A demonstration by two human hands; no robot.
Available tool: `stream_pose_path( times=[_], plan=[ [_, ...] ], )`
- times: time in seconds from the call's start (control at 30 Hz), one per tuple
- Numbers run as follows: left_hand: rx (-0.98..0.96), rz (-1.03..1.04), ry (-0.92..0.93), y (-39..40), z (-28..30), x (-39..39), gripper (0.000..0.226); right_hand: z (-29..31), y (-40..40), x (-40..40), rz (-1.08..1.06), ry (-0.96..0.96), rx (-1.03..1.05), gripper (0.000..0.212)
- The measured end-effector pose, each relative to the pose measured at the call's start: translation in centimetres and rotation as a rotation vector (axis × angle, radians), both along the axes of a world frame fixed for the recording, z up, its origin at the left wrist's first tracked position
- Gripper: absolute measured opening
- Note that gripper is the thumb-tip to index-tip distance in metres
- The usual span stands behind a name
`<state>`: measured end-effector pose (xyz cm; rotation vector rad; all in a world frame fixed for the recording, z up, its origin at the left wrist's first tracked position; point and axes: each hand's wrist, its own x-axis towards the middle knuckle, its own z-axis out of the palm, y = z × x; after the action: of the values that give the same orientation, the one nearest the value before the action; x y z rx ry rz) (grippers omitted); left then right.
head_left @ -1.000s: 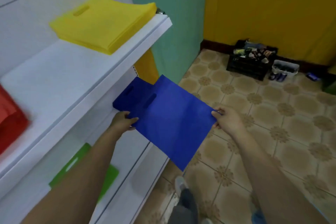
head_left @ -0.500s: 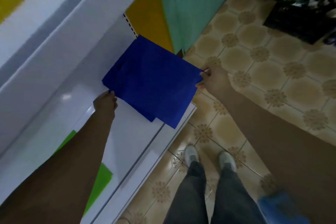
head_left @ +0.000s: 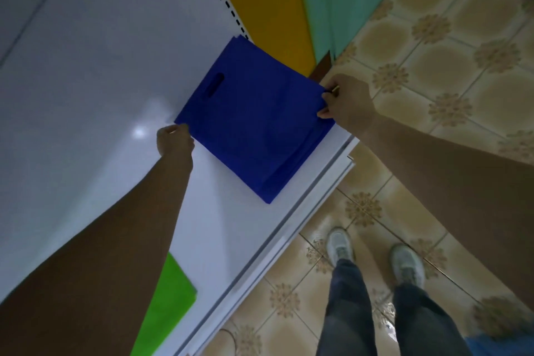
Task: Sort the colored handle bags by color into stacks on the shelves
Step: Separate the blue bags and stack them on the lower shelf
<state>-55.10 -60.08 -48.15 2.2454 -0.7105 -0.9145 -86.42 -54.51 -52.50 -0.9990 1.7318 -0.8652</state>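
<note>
While the blue bag stack (head_left: pixel 257 130) lies flat on the white shelf (head_left: pixel 219 228) near its front right corner, I have the left hand (head_left: pixel 174 140) curled against the stack's near left corner; whether it pinches the fabric I cannot tell. My right hand (head_left: pixel 346 104) pinches the stack's right corner. A green bag (head_left: pixel 167 300) lies toward the shelf's left end.

A: Light level?
B: Dim, cool; two small glare spots on the white shelf (head_left: pixel 86 95), left of centre.
A: Image quality?
B: Soft overall; wide-angle bending at edges; forearms underexposed, lower frame.
</note>
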Motion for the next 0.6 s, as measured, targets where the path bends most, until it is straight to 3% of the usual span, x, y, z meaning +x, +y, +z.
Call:
stream_pose_path(
  times=[0.2, 0.3, 0.4, 0.47, 0.53, 0.6],
  plan=[
    [0.050, -0.122, 0.069, 0.6, -1.3, -1.4, 0.018, -0.8, 1.4, 0.6, 0.138, 0.705, -0.037, 0.025],
    [0.089, -0.188, 0.044, 0.4, -1.4, -1.1, 0.019, -1.2, 1.3, 0.9, 0.297, 0.722, 0.055, 0.024],
    [0.147, -0.269, 0.015, 0.6, -0.8, -1.4, 0.022, -0.5, 1.4, 0.7, 0.322, 0.654, 0.065, 0.027],
    [0.181, -0.346, -0.025, 1.4, -0.1, -1.7, 0.013, 0.9, 1.9, 0.6, 0.346, 0.703, 0.061, 0.038],
    [0.168, -0.416, -0.091, 2.9, 1.2, -2.1, 0.052, 2.8, 2.8, 0.5, 0.381, 0.834, 0.046, 0.055],
    [0.125, -0.475, -0.133, 5.0, 2.9, -2.7, 0.064, 5.2, 4.2, 1.0, 0.435, 0.816, 0.010, 0.063]
  ],
)
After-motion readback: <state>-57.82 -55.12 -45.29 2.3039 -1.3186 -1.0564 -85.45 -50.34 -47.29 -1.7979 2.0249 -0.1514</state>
